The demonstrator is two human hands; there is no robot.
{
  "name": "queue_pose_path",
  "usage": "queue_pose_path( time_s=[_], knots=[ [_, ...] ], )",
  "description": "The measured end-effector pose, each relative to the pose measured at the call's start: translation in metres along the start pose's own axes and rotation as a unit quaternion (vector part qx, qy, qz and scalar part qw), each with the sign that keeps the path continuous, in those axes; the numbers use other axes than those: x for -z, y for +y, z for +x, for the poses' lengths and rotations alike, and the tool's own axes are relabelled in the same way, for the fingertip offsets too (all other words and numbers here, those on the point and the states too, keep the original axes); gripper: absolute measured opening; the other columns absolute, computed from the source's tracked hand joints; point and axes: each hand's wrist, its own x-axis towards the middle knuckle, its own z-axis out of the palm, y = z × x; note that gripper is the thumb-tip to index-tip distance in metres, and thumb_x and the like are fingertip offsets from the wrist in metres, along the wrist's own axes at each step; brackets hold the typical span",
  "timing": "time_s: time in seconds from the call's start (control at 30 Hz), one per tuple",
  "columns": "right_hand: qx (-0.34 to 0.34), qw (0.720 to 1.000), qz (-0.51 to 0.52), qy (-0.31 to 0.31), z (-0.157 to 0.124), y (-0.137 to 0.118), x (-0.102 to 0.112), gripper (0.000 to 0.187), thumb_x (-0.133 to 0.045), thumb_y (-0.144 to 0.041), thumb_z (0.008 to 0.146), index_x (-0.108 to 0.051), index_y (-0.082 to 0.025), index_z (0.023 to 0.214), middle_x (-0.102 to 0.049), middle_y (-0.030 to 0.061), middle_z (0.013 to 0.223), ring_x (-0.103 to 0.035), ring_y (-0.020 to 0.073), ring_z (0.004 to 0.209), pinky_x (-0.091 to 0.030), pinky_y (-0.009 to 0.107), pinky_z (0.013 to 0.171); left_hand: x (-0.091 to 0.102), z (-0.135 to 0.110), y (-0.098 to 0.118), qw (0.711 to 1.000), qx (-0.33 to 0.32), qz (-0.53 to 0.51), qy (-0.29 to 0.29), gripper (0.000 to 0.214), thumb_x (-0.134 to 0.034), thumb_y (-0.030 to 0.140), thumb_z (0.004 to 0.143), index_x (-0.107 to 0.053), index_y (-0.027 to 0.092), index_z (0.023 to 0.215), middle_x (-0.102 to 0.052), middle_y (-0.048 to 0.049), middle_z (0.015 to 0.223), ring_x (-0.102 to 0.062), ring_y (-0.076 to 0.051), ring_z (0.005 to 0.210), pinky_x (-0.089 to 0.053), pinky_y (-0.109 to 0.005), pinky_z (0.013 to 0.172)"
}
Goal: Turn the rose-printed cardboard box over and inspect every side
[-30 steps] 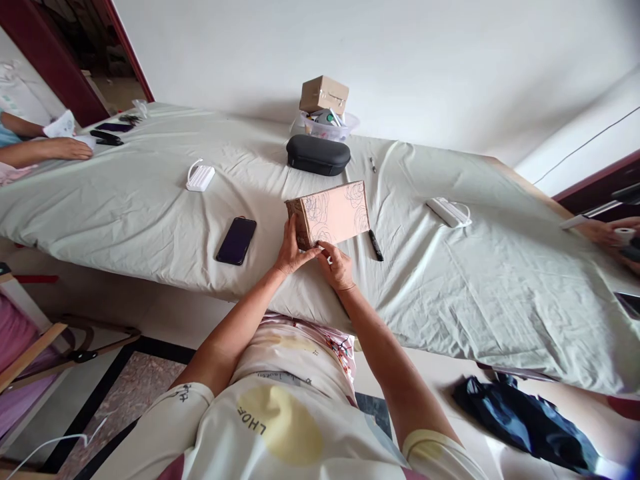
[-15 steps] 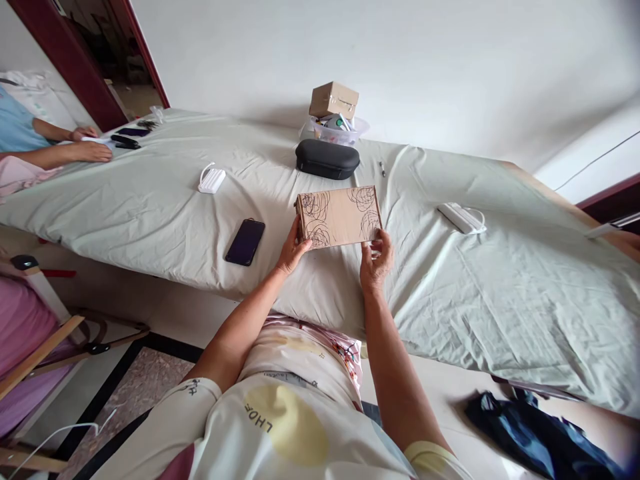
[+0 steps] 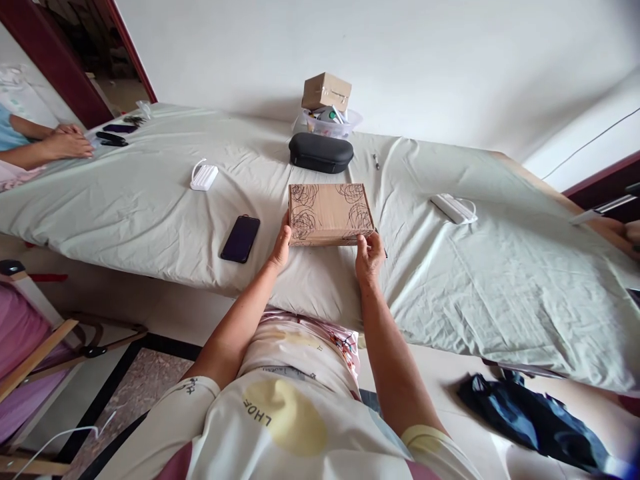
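Note:
A flat brown cardboard box (image 3: 330,212) with black scribbled loops at its corners is held between my two hands over the near part of the table. My left hand (image 3: 282,244) grips its left side, the thumb along the edge and the other fingers mostly hidden behind it. At the near right corner my right hand (image 3: 370,257) is closed on the box, with the thumb on the front edge. To the left of the box lies a dark smartphone (image 3: 241,238). Just beyond the box is a black zippered case (image 3: 321,153).
A pale green cloth (image 3: 505,287) covers the table. White power banks lie left (image 3: 204,177) and right (image 3: 454,209). Behind the case, a plastic basket (image 3: 353,125) carries a small carton (image 3: 327,92). A pen (image 3: 377,162) lies nearby. Another person's hands (image 3: 67,141) rest at far left.
The box has tilted so that its near side face now shows, and my hands have shifted their hold along its edges. The whole view has swung slightly. The other person's hands have come together.

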Motion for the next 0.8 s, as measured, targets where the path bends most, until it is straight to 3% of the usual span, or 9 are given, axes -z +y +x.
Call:
queue_pose_path(
  time_s=[0.17,0.37,0.5,0.63,0.8],
  knots=[
    [-0.004,1.0,-0.018,0.007,-0.002,0.001,0.0,0.048,-0.059,-0.065,0.098,-0.069,-0.019,0.105,-0.064,0.005,0.09,-0.061,0.0183,0.08,-0.054,0.03,0.068,0.002,0.002,0.0,0.999,-0.014,-0.04,-0.012,0.108,-0.025,0.101,0.086,-0.042,0.031,0.166,-0.05,-0.0078,0.168,-0.038,-0.026,0.163,-0.036,-0.048,0.133],
    [-0.012,1.0,0.002,0.006,-0.002,-0.005,0.0,0.05,-0.063,-0.071,0.094,-0.067,-0.021,0.102,-0.059,0.0009,0.083,-0.057,0.0165,0.075,-0.056,0.032,0.073,0.003,0.003,0.014,0.999,-0.028,-0.002,-0.019,0.106,-0.059,0.091,0.083,-0.038,0.03,0.167,-0.055,-0.0098,0.163,-0.044,-0.031,0.159,-0.037,-0.05,0.133],
    [-0.021,1.0,0.017,-0.012,-0.002,-0.012,0.001,0.05,-0.064,-0.072,0.093,-0.066,-0.023,0.103,-0.056,-0.0005,0.081,-0.055,0.0155,0.073,-0.052,0.029,0.068,0.004,0.004,0.016,0.999,-0.018,0.046,-0.001,0.107,-0.071,0.082,0.079,-0.039,0.026,0.165,-0.061,-0.0129,0.157,-0.052,-0.034,0.152,-0.041,-0.052,0.129],
    [-0.016,1.0,0.014,-0.016,-0.004,-0.02,0.003,0.05,-0.065,-0.072,0.093,-0.064,-0.023,0.099,-0.053,-0.0021,0.078,-0.051,0.0142,0.068,-0.049,0.029,0.064,0.006,0.004,0.014,0.998,-0.014,0.059,0.011,0.095,-0.073,0.074,0.082,-0.046,0.026,0.16,-0.065,-0.0134,0.15,-0.06,-0.034,0.144,-0.041,-0.053,0.129],
    [0.002,1.0,-0.011,-0.025,-0.006,-0.024,0.002,0.05,-0.063,-0.074,0.094,-0.056,-0.025,0.092,-0.05,-0.0029,0.074,-0.047,0.014,0.065,-0.047,0.029,0.062,0.009,0.006,0.003,0.995,-0.017,0.093,0.025,0.084,-0.068,0.075,0.086,-0.051,0.027,0.153,-0.067,-0.0139,0.145,-0.062,-0.033,0.14,-0.043,-0.054,0.127]
  ],
)
